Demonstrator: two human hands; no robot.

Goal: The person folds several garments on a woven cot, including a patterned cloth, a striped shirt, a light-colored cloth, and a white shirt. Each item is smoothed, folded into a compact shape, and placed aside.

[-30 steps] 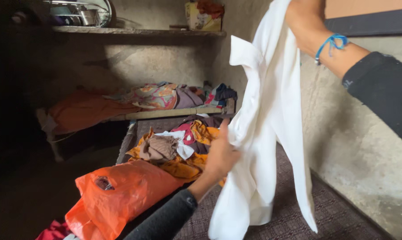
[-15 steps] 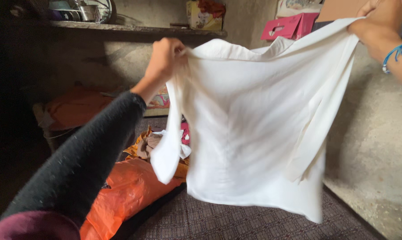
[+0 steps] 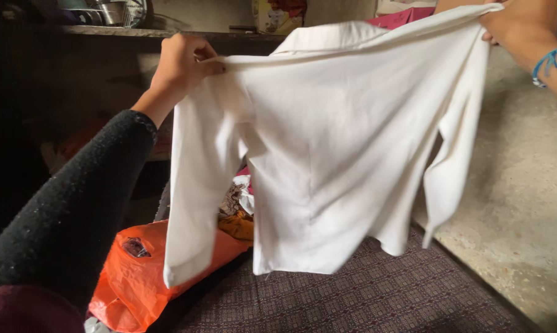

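I have a white shirt [image 3: 340, 142] stretched out in the air in front of me, held by its two shoulders. My left hand [image 3: 183, 61] is closed in a fist on the left shoulder seam, fingers curled tight over the cloth. My right hand [image 3: 519, 24] pinches the other shoulder at the top right edge of the view, closed on the fabric, a blue thread bracelet [image 3: 552, 61] on its wrist. The shirt is plain, off-white and unmarked — collar [image 3: 327, 37] folded along the top edge, back panel facing me with a faint centre crease, both long sleeves hanging straight down, the hem loose and a little blurred. It hangs above a dark woven mat [image 3: 364, 302] and touches nothing below that I can see.

Down on the left, an orange plastic bag [image 3: 143, 277] lies on the mat's edge, crumpled, with a dark patch near its top. Behind the shirt a heap of mixed clothes [image 3: 235, 209] shows in brown, white and mustard. On the shelf [image 3: 136, 32] at the top stands a yellowish box [image 3: 275, 15], partly hidden by the collar — beside it, a sliver of a pink carton [image 3: 401, 15]. Metal pots [image 3: 109, 11] sit at the shelf's left end. A rough plaster wall [image 3: 519, 172] is on the right.
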